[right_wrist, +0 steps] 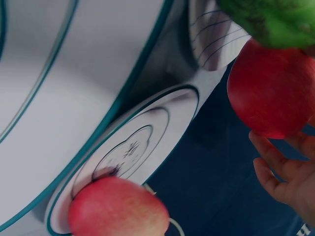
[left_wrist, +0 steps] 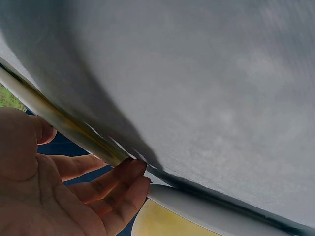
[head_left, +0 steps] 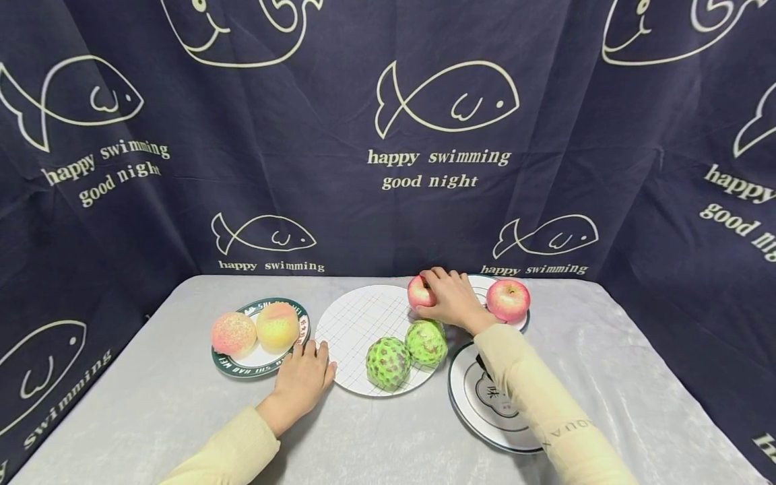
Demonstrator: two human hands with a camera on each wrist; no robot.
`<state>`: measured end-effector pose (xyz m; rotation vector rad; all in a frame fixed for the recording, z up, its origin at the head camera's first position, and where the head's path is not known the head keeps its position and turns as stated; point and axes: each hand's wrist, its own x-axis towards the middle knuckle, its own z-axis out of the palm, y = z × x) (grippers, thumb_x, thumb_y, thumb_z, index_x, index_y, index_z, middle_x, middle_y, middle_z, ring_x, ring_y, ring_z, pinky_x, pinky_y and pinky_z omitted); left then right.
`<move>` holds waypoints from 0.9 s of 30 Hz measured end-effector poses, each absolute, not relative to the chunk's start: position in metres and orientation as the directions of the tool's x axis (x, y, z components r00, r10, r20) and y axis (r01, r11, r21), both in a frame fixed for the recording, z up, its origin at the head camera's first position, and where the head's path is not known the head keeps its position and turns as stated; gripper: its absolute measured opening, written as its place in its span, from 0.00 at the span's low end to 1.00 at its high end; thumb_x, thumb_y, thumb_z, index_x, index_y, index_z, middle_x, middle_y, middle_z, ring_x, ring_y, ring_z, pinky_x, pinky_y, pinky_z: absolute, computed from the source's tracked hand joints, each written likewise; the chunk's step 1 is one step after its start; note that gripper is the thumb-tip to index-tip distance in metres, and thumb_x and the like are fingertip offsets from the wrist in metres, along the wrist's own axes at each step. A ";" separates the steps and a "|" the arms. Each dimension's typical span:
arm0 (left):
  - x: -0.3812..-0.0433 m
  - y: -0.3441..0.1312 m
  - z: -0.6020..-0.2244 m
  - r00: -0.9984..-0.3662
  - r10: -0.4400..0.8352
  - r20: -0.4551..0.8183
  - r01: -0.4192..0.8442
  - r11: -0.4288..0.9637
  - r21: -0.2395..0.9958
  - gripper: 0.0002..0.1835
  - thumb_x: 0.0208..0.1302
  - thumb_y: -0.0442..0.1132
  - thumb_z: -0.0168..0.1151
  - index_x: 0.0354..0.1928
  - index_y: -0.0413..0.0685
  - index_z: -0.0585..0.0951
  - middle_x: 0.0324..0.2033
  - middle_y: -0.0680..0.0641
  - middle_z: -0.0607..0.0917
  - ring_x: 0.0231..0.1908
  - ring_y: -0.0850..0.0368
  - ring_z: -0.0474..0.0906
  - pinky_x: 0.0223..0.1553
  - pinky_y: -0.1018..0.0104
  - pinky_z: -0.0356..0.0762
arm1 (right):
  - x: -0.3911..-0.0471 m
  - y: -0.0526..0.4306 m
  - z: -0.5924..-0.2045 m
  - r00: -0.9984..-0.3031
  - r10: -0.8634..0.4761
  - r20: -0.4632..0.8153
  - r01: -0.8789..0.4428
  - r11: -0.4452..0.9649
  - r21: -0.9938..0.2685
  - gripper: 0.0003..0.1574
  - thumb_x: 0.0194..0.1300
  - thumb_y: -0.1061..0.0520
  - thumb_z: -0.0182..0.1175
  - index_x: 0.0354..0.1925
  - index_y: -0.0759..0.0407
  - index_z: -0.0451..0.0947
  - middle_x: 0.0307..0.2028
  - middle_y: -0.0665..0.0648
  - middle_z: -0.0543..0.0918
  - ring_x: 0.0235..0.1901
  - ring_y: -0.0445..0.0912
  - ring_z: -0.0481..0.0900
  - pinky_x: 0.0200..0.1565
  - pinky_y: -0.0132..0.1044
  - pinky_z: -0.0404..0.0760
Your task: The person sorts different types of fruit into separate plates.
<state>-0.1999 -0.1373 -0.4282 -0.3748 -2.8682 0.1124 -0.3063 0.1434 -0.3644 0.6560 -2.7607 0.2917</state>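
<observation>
My right hand (head_left: 453, 300) grips a red apple (head_left: 418, 293) over the back right edge of the round white grid-lined plate (head_left: 345, 330). In the right wrist view, the fingers curl about that same apple (right_wrist: 273, 91). Two green, bumpy custard apples (head_left: 388, 364) lie side by side on the front right part of the plate. My left hand (head_left: 303, 380) rests between this plate and the green-rimmed oval plate (head_left: 227, 367), its fingers relaxed and holding nothing. On the oval plate sit two peaches (head_left: 277, 327), one yellowish, one pinker.
Another red apple (head_left: 508, 300) sits on a smaller dark-rimmed plate (head_left: 479, 286) at the back right. A larger green-rimmed plate (head_left: 469, 411) stands at the front right, partly under my right sleeve. A dark fish-print curtain (head_left: 351, 222) borders the grey-white cloth-covered table (head_left: 376, 444).
</observation>
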 end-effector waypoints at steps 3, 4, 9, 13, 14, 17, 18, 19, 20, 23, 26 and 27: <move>-0.199 -0.137 -0.427 -0.938 0.260 0.229 0.241 0.965 -0.108 0.23 0.64 0.49 0.51 0.52 0.37 0.74 0.41 0.38 0.77 0.44 0.41 0.73 0.40 0.51 0.74 | -0.307 0.150 -0.366 -0.860 -0.393 0.324 -0.452 0.882 -0.131 0.48 0.41 0.33 0.66 0.56 0.56 0.70 0.52 0.59 0.74 0.44 0.59 0.72 0.47 0.53 0.65; -0.199 -0.137 -0.427 -0.938 0.259 0.229 0.241 0.965 -0.107 0.23 0.64 0.49 0.51 0.52 0.37 0.74 0.41 0.38 0.77 0.44 0.41 0.73 0.40 0.51 0.74 | -0.307 0.152 -0.367 -0.863 -0.388 0.323 -0.447 0.884 -0.134 0.47 0.42 0.33 0.66 0.56 0.56 0.70 0.52 0.59 0.74 0.44 0.59 0.72 0.47 0.53 0.64; -0.199 -0.138 -0.429 -0.931 0.266 0.252 0.252 0.964 -0.086 0.23 0.64 0.48 0.50 0.51 0.36 0.74 0.41 0.37 0.77 0.44 0.41 0.73 0.41 0.50 0.73 | -0.308 0.163 -0.369 -0.875 -0.367 0.317 -0.427 0.893 -0.144 0.45 0.44 0.36 0.65 0.56 0.57 0.69 0.52 0.60 0.74 0.45 0.60 0.71 0.49 0.54 0.64; -0.200 -0.139 -0.430 -0.919 0.277 0.282 0.261 0.961 -0.092 0.24 0.65 0.50 0.47 0.50 0.35 0.75 0.40 0.37 0.77 0.43 0.40 0.73 0.39 0.51 0.73 | -0.309 0.170 -0.370 -0.874 -0.363 0.322 -0.418 0.901 -0.120 0.45 0.43 0.39 0.65 0.56 0.58 0.68 0.52 0.61 0.73 0.46 0.61 0.71 0.48 0.55 0.64; -0.200 -0.139 -0.430 -0.920 0.276 0.279 0.260 0.961 -0.094 0.24 0.65 0.50 0.47 0.50 0.35 0.75 0.40 0.37 0.77 0.43 0.40 0.73 0.40 0.51 0.73 | -0.309 0.171 -0.370 -0.875 -0.360 0.323 -0.414 0.903 -0.117 0.44 0.44 0.39 0.65 0.56 0.58 0.68 0.52 0.61 0.73 0.46 0.61 0.71 0.48 0.56 0.64; -0.199 -0.139 -0.428 -0.931 0.267 0.250 0.251 0.963 -0.097 0.24 0.64 0.49 0.50 0.51 0.35 0.74 0.41 0.37 0.77 0.44 0.40 0.73 0.41 0.51 0.74 | -0.310 0.175 -0.370 -0.880 -0.348 0.322 -0.400 0.910 -0.110 0.43 0.44 0.40 0.65 0.56 0.57 0.68 0.52 0.61 0.73 0.45 0.62 0.72 0.48 0.56 0.65; -0.200 -0.138 -0.428 -0.933 0.266 0.241 0.248 0.963 -0.100 0.24 0.64 0.49 0.50 0.51 0.35 0.74 0.41 0.37 0.77 0.45 0.41 0.73 0.41 0.51 0.74 | -0.310 0.177 -0.370 -0.882 -0.344 0.323 -0.396 0.911 -0.111 0.42 0.44 0.41 0.65 0.56 0.58 0.69 0.52 0.61 0.74 0.45 0.62 0.72 0.48 0.57 0.65; -0.200 -0.138 -0.429 -0.935 0.265 0.236 0.247 0.964 -0.104 0.24 0.64 0.49 0.50 0.52 0.36 0.74 0.42 0.37 0.77 0.45 0.41 0.73 0.41 0.51 0.74 | -0.310 0.178 -0.370 -0.883 -0.340 0.323 -0.392 0.913 -0.113 0.42 0.44 0.41 0.65 0.56 0.58 0.69 0.52 0.61 0.74 0.45 0.62 0.72 0.48 0.57 0.65; -0.200 -0.138 -0.428 -0.937 0.263 0.228 0.245 0.964 -0.106 0.24 0.64 0.49 0.50 0.52 0.36 0.74 0.42 0.37 0.77 0.45 0.41 0.73 0.41 0.51 0.74 | -0.310 0.179 -0.370 -0.885 -0.336 0.322 -0.389 0.914 -0.115 0.42 0.44 0.41 0.65 0.56 0.58 0.69 0.52 0.61 0.74 0.46 0.62 0.72 0.48 0.58 0.65; -0.200 -0.138 -0.428 -0.939 0.263 0.220 0.245 0.964 -0.108 0.24 0.65 0.50 0.49 0.52 0.36 0.74 0.42 0.37 0.77 0.45 0.41 0.73 0.41 0.51 0.74 | -0.309 0.184 -0.370 -0.889 -0.325 0.322 -0.380 0.917 -0.123 0.43 0.45 0.40 0.65 0.56 0.58 0.69 0.52 0.62 0.73 0.47 0.64 0.72 0.49 0.59 0.65; -0.199 -0.138 -0.427 -0.939 0.264 0.222 0.246 0.964 -0.105 0.24 0.65 0.50 0.49 0.53 0.36 0.74 0.42 0.37 0.78 0.45 0.41 0.73 0.41 0.51 0.74 | -0.309 0.188 -0.370 -0.892 -0.318 0.322 -0.375 0.918 -0.132 0.42 0.45 0.41 0.65 0.56 0.59 0.68 0.53 0.63 0.73 0.48 0.65 0.71 0.50 0.61 0.64; -0.199 -0.138 -0.427 -0.938 0.264 0.223 0.246 0.964 -0.104 0.24 0.65 0.50 0.49 0.53 0.36 0.74 0.42 0.37 0.78 0.45 0.41 0.73 0.41 0.51 0.74 | -0.309 0.189 -0.371 -0.893 -0.315 0.321 -0.372 0.919 -0.132 0.43 0.45 0.40 0.65 0.56 0.59 0.68 0.53 0.63 0.73 0.48 0.65 0.71 0.51 0.62 0.64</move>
